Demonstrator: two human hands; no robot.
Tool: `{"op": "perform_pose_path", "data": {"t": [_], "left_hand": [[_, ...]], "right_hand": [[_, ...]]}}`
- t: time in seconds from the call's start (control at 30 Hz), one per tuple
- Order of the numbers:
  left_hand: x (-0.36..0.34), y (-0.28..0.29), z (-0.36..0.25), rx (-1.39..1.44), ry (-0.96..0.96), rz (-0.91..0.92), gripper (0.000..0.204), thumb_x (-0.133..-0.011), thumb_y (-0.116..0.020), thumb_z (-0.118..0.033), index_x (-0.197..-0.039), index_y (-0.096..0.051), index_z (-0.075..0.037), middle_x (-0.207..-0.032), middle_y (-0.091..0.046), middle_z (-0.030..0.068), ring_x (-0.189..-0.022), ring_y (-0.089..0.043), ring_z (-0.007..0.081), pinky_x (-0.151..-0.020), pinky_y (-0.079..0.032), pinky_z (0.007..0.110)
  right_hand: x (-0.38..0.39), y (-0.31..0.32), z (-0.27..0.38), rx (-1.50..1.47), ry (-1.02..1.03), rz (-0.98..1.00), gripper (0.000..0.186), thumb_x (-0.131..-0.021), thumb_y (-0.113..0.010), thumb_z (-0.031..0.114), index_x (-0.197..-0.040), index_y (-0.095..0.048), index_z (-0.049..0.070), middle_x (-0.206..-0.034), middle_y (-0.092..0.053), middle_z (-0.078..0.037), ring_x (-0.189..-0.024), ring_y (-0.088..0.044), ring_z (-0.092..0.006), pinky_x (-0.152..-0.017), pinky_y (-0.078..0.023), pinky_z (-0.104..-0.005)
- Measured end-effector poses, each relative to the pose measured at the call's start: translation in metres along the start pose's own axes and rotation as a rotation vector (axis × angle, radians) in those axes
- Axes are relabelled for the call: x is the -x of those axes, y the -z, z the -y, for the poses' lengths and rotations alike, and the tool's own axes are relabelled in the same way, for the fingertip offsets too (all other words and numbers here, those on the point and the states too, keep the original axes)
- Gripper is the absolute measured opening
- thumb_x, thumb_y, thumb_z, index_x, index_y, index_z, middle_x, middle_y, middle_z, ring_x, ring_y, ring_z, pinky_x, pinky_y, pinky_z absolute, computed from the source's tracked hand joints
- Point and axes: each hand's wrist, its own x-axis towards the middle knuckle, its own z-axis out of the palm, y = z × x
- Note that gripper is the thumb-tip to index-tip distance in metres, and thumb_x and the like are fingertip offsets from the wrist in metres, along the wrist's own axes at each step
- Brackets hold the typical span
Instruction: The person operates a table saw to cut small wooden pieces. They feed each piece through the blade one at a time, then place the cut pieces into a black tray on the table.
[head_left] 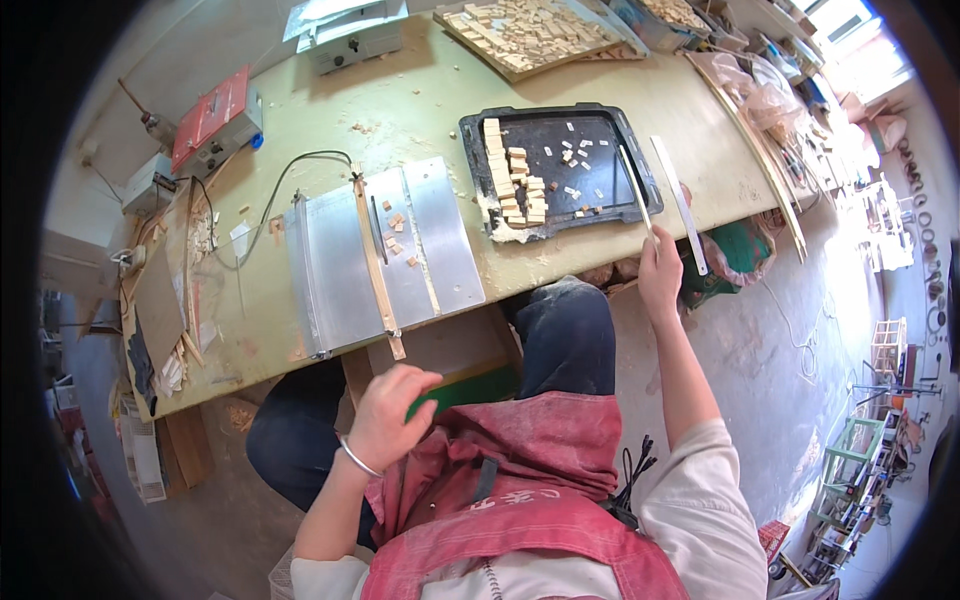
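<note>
My right hand [660, 272] is closed around the near end of a thin pale wooden strip [634, 184], which points away over the right edge of a black tray [628, 130]. Stacked small wooden blocks [498, 160] fill the tray's left side, and small pale pieces [570, 156] lie scattered on its right. Above my lap hovers my left hand [392, 408], thumb apart from slightly bent fingers, holding nothing. It is nearest to a metal saw plate [340, 265] with a slim dark blade [378, 222], a wooden fence bar [372, 260] and several small offcuts [396, 222].
A steel ruler [680, 205] sticks out over the table's front edge, right of the tray. At the back, a board [515, 70] carries many wooden blocks. A red box [212, 118] and a grey box [355, 48] stand behind the plate; a black cable [275, 190] runs there. Long wood strips [750, 150] lie right.
</note>
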Motion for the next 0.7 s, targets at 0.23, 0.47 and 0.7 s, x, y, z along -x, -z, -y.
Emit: {"op": "perform_pose_path", "data": {"t": [0.23, 0.47, 0.7], "left_hand": [[0.028, -0.051, 0.022, 0.109, 0.131, 0.142, 0.032, -0.091, -0.072, -0.004, -0.123, -0.071, 0.001, -0.109, -0.071, 0.0169, -0.097, -0.074, 0.0313, -0.087, -0.059, 0.041], [0.028, -0.063, 0.042, 0.066, 0.17, 0.066, 0.028, -0.094, -0.071, -0.002, -0.121, -0.071, 0.0, -0.107, -0.072, 0.0158, -0.096, -0.075, 0.0312, -0.088, -0.059, 0.042], [0.03, -0.071, 0.052, 0.041, 0.207, 0.106, 0.029, -0.093, -0.073, -0.008, -0.122, -0.071, -0.006, -0.108, -0.071, 0.013, -0.1, -0.072, 0.0338, -0.088, -0.056, 0.046]], "right_hand": [[-0.053, -0.025, -0.006, 0.514, 0.307, -0.091, 0.042, -0.096, -0.072, 0.02, -0.137, -0.068, 0.009, -0.104, -0.075, -0.016, -0.107, -0.07, -0.0374, -0.098, -0.052, -0.0493], [-0.081, -0.057, 0.033, 0.314, 0.333, 0.4, 0.017, -0.093, -0.072, 0.016, -0.106, -0.083, 0.011, -0.107, -0.073, -0.01, -0.112, -0.066, -0.0331, -0.101, -0.049, -0.0473], [-0.103, -0.083, 0.034, 0.38, 0.308, 0.533, 0.015, -0.086, -0.075, 0.019, -0.095, -0.085, 0.011, -0.091, -0.079, -0.015, -0.093, -0.075, -0.0373, -0.085, -0.056, -0.051]]}}
